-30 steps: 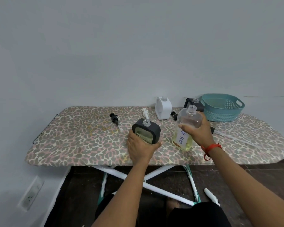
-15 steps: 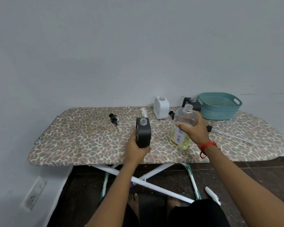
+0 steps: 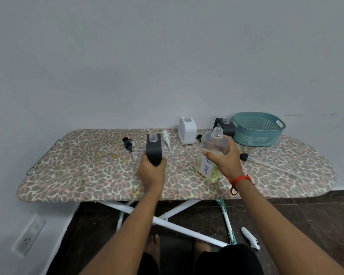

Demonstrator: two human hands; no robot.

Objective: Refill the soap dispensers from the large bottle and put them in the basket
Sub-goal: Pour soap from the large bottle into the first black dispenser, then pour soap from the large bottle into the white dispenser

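Observation:
My left hand (image 3: pixel 151 170) grips a black soap dispenser (image 3: pixel 154 148) by its lower part; it stands upright on the ironing board (image 3: pixel 83 171) with its clear neck uncapped. My right hand (image 3: pixel 224 160) holds the large clear bottle (image 3: pixel 213 155), uncapped, with yellow liquid at the bottom and a white label reading "SOAP". A white dispenser (image 3: pixel 187 130) and a second black dispenser (image 3: pixel 225 126) stand uncapped at the back. The teal basket (image 3: pixel 258 129) sits at the back right and looks empty.
A black pump (image 3: pixel 128 145) and a white pump (image 3: pixel 166 139) lie loose on the leopard-print board. Another black cap with a long tube (image 3: pixel 246 157) lies to the right of my right hand. A white object (image 3: pixel 250 237) lies on the dark floor under the board.
My left hand has turned the black dispenser from tilted to upright and set it further left and back. The large bottle stays in my right hand, nearly unmoved.

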